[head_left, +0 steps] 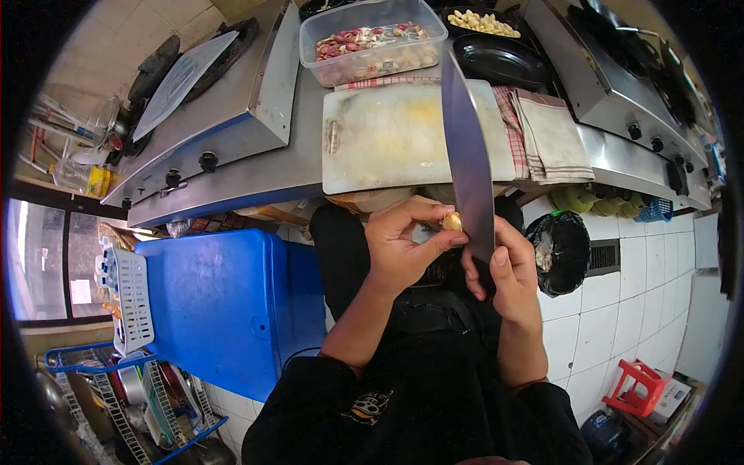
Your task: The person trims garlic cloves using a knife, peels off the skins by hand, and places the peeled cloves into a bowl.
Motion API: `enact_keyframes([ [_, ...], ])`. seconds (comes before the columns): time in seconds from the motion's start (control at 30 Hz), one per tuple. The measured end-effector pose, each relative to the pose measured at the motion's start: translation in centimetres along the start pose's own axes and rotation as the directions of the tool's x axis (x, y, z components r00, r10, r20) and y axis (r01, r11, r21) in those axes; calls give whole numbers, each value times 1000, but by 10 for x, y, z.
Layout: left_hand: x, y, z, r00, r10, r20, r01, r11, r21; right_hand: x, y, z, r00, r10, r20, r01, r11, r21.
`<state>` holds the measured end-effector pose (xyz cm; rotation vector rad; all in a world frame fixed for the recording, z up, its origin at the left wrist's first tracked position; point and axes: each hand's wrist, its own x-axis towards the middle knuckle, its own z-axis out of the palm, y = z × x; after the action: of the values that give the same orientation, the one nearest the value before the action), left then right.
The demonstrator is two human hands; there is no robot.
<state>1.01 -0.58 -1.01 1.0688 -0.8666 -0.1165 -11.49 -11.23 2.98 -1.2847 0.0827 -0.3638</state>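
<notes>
My left hand (pixel 403 244) pinches a pale garlic clove (pixel 452 222) between thumb and fingertips. Wrapped round the handle of a large kitchen knife (pixel 468 147) is my right hand (pixel 511 275); the handle itself is mostly hidden. The broad blade points up and away from me, its lower part close beside the clove; I cannot tell whether they touch. Both hands are above my lap, just short of a stained white cutting board (pixel 380 143). Behind the board, a clear plastic tub (pixel 333 74) holds reddish shallots and garlic. Peeled cloves (pixel 484 23) lie in a black dish at the back.
An oval black dish (pixel 500 62) and folded cloths (pixel 550 136) lie right of the board. Steel stoves (pixel 209 116) flank the counter. A blue box (pixel 209 302) stands at my left, a black-lined bin (pixel 559 252) at my right, a red stool (pixel 637 387) farther off.
</notes>
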Motion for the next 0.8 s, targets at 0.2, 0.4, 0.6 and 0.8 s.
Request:
enact_keyframes([
  [0.2, 2, 4, 1, 1000, 29, -9, -28, 995, 100, 0, 0, 1, 999, 32, -12, -32, 999, -37],
  [0.4, 8, 14, 2, 989, 136, 62, -149, 943, 299, -1, 9, -2, 997, -61, -55, 58, 997, -54],
  [0.6, 5, 19, 9, 992, -117, -36, 120, 989, 92, -3, 9, 4, 986, 135, -98, -92, 931, 353],
  [0.8, -3, 4, 14, 956, -283, -76, 267, 948, -172, -1, 11, 5, 985, 93, -146, -56, 969, 240],
])
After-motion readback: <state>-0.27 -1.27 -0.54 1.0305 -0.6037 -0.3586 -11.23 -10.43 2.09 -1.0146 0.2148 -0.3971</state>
